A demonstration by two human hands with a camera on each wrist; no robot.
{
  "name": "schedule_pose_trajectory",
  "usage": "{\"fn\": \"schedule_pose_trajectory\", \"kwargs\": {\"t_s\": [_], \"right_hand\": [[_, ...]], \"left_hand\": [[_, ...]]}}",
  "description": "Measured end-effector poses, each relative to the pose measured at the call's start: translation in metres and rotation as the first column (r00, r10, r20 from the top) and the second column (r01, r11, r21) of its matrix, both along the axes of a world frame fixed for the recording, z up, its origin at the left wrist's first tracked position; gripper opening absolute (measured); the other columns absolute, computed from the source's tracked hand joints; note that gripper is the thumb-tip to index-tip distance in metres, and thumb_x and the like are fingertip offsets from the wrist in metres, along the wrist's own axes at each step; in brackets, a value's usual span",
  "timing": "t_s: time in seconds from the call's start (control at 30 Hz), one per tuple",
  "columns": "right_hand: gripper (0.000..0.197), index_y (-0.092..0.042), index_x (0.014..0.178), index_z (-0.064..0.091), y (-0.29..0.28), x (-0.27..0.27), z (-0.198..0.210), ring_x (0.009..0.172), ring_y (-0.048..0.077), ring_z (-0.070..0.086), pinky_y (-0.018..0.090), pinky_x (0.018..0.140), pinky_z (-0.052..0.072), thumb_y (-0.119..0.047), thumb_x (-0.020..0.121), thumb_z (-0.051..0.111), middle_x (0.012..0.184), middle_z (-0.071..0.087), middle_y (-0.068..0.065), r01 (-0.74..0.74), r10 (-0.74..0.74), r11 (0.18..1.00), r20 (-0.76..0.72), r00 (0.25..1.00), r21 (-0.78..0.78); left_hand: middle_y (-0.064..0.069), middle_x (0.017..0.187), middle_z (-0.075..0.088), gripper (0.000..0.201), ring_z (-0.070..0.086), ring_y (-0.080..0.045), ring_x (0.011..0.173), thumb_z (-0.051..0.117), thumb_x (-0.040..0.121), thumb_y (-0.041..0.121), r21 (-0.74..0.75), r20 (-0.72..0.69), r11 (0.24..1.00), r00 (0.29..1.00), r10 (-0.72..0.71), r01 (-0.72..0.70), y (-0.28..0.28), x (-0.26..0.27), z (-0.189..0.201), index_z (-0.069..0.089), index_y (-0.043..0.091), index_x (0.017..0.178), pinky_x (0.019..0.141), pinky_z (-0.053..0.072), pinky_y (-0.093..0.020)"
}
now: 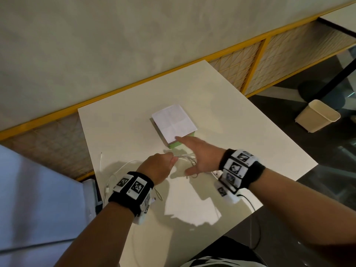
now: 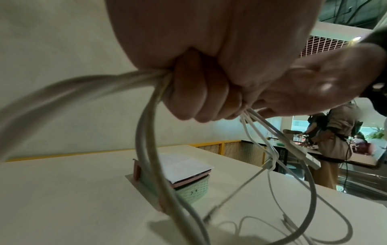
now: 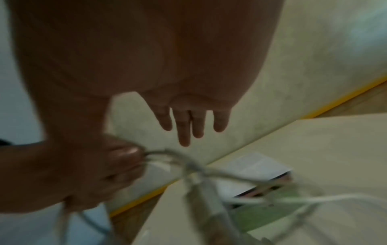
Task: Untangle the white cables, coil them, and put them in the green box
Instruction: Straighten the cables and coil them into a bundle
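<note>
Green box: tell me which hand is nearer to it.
Right. The right hand reaches its fingertips to the green box; the left hand grips white cables farther back.

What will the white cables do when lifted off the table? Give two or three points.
Probably floppy: the white cables droop in loose loops below the left hand gripping them. Likely light: one fist holds several strands. Apt to snag: strands cross each other, and the plug ends dangle free.
</note>
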State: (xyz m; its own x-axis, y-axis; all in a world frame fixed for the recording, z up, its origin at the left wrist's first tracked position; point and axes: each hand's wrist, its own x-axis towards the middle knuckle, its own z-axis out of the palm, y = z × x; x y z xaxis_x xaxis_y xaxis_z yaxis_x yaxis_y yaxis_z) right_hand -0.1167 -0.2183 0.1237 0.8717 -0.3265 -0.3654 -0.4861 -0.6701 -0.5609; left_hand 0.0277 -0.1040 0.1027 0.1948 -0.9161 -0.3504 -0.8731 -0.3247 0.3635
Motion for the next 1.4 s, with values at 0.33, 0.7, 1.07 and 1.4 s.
{"fn": "schedule_pose_trajectory", "kwargs": {"t_s": [0.33,0.7,1.07,1.4], "right_hand": [[0.028,-0.017,0.097,0.059,0.036,0.031,-0.002,0.088,0.032,0.063,0.036,0.071,0.048,-0.04,0.085,0.047,0.096,0.067,0.01,-0.036,0.013,0.931,-0.067,0.998,-0.362],[0.056,-0.013,0.085,0.059,-0.037,-0.032,0.011,0.082,0.038,0.062,0.037,0.068,0.043,-0.056,0.094,0.024,0.087,0.066,0.018,0.232,-0.279,0.817,-0.01,0.96,-0.528],[0.043,-0.015,0.082,0.055,-0.073,-0.072,-0.029,0.08,0.037,0.062,0.035,0.065,0.042,-0.049,0.095,0.033,0.077,0.06,0.014,0.26,-0.411,0.796,-0.172,0.895,-0.546],[0.105,-0.03,0.146,0.011,-0.064,-0.071,-0.043,0.14,0.021,0.024,0.047,0.117,0.007,-0.056,0.065,0.072,0.149,0.032,0.001,0.019,-0.168,0.928,-0.37,0.914,-0.373]], "left_hand": [[-0.02,0.094,0.066,0.032,0.059,-0.035,0.085,0.034,0.101,0.028,-0.036,-0.172,0.999,0.985,0.019,-0.025,0.017,-0.008,0.014,0.056,0.006,0.106,0.068,0.037,-0.032],[0.004,0.055,0.038,0.041,0.035,-0.012,0.051,0.051,0.094,0.034,-0.032,-0.289,0.985,0.945,0.154,-0.17,0.045,0.022,0.004,0.034,0.019,0.06,0.051,0.027,-0.025],[0.003,0.058,0.043,0.028,0.047,-0.025,0.061,0.026,0.102,0.037,-0.087,-0.162,0.996,0.987,-0.025,0.011,0.04,0.008,0.001,0.039,0.02,0.083,0.062,0.038,-0.035],[-0.015,0.084,0.066,0.04,0.059,-0.035,0.078,0.023,0.102,0.038,-0.027,-0.075,0.997,0.994,-0.074,0.072,0.036,0.001,-0.003,0.051,0.01,0.101,0.063,0.033,-0.032]]}}
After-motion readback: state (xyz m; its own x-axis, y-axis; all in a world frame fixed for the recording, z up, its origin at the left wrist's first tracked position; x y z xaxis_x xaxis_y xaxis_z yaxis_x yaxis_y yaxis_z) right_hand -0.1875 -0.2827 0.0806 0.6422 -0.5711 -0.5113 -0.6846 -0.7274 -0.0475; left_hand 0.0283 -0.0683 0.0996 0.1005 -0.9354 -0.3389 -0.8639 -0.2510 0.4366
